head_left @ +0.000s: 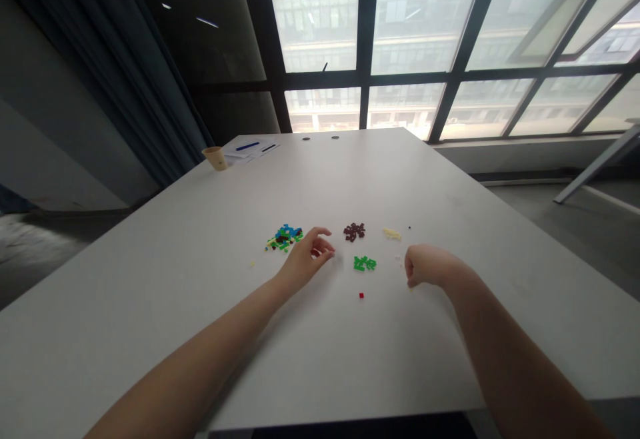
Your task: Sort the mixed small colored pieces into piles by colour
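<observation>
My left hand (311, 247) hovers just right of a mixed pile of small blue, green, yellow and brown toy bricks (284, 236). Its fingers are curled but apart, and a pale spot at the thumb tip is too small to make out. Further right, my right hand (429, 267) points down to the table with its fingers pinched; a tiny pale yellow brick (411, 289) shows at the fingertips. Between the hands lie sorted groups: dark brown bricks (354, 231), green bricks (365, 263) and, farther right, pale yellow bricks (393, 233).
One red brick (361, 296) lies nearer me on the white table (310, 359). Tiny whitish pieces (399, 258), a black piece (409, 227) and a lone yellow piece (253, 264) lie around. A paper cup (215, 158) and papers with a blue pen (247, 146) are far left.
</observation>
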Demonstrator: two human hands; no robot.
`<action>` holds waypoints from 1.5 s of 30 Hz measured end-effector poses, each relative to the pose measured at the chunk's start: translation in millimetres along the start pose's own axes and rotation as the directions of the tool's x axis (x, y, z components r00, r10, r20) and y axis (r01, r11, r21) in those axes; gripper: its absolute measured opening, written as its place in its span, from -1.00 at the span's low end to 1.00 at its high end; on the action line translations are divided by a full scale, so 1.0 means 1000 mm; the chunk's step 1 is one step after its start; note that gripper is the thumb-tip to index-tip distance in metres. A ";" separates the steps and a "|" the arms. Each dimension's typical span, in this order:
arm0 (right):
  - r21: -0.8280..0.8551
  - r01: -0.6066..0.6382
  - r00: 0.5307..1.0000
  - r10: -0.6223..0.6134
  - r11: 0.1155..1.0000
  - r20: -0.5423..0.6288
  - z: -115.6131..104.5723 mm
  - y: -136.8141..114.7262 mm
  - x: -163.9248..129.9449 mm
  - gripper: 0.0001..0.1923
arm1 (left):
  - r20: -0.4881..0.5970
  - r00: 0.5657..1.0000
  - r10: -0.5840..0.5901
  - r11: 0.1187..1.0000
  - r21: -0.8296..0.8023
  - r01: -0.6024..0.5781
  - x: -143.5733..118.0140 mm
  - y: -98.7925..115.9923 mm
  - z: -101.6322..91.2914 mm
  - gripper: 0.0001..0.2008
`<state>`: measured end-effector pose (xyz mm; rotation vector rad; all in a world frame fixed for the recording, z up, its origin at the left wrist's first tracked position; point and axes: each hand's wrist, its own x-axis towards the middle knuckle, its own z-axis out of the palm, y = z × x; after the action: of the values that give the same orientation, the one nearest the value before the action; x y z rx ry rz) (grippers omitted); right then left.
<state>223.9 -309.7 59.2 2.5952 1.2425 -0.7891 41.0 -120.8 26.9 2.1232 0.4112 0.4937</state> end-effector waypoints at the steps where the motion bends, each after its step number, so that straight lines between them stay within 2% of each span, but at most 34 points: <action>1: 0.010 0.009 0.999 -0.009 1.000 -0.033 0.000 0.000 0.002 -0.90 | -0.025 1.000 0.002 0.998 0.061 0.000 0.003 -0.002 -0.006 -0.73; 4: 0.051 0.075 0.976 -0.063 0.996 -0.210 0.001 0.002 0.009 -0.90 | -0.127 0.991 0.039 0.939 0.343 0.007 0.015 -0.018 -0.031 -0.86; 7: 0.077 0.151 0.942 -0.120 0.985 -0.314 0.003 0.003 0.016 -0.78 | -0.136 0.990 0.033 0.852 0.522 0.044 0.026 -0.042 -0.057 -0.81; 8: 0.083 0.166 0.937 -0.131 0.983 -0.323 0.004 0.002 0.018 -0.75 | -0.107 0.994 -0.006 0.841 0.538 0.063 0.028 -0.051 -0.063 -0.80; 10: 0.093 0.177 0.933 -0.137 0.980 -0.334 0.006 0.000 0.020 -0.72 | 0.023 0.997 -0.071 0.848 0.528 0.049 0.030 -0.064 -0.071 -0.80; 13: 0.100 0.188 0.932 -0.145 0.977 -0.333 0.008 -0.005 0.021 -0.69 | 0.158 0.981 -0.109 0.857 0.515 0.012 0.029 -0.076 -0.074 -0.85; 18: 0.105 0.233 0.924 -0.186 0.967 -0.335 0.011 -0.013 0.020 -0.68 | 0.141 0.984 -0.110 0.856 0.517 0.021 0.026 -0.081 -0.071 -0.85; 22: 0.109 0.252 0.913 -0.200 0.961 -0.355 0.009 -0.016 0.018 -0.68 | 0.147 0.987 -0.066 0.858 0.513 -0.019 0.026 -0.073 -0.063 -0.86; 26: 0.121 0.274 0.897 -0.208 0.954 -0.389 0.008 -0.019 0.015 -0.68 | 0.098 0.994 -0.049 0.887 0.462 -0.002 0.022 -0.049 -0.050 -0.87; 28: 0.128 0.297 0.885 -0.223 0.946 -0.408 0.008 -0.022 0.014 -0.68 | 0.095 0.995 -0.038 0.917 0.399 -0.003 0.018 -0.034 -0.041 -0.89; 31: 0.127 0.338 0.869 -0.257 0.933 -0.423 0.010 -0.028 0.013 -0.68 | 0.144 0.989 0.032 0.965 0.253 -0.068 0.010 -0.013 -0.024 -0.92; 35: 0.115 0.402 0.842 -0.317 0.908 -0.436 0.014 -0.035 0.014 -0.68 | 0.151 0.983 0.101 0.987 0.109 -0.118 0.000 0.007 -0.004 -0.94; 39: 0.104 0.445 0.816 -0.354 0.890 -0.457 0.016 -0.036 0.015 -0.65 | 0.126 0.982 0.141 0.987 0.054 -0.149 -0.006 0.017 0.007 -0.92; 45: 0.117 0.451 0.817 -0.357 0.885 -0.453 0.016 -0.037 0.014 -0.66 | 0.044 0.987 0.157 0.988 -0.013 -0.157 -0.009 0.018 0.011 -0.85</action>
<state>196.8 -282.4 41.4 2.8103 1.9942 -0.4449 41.1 -142.3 34.0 2.1636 0.2164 0.5359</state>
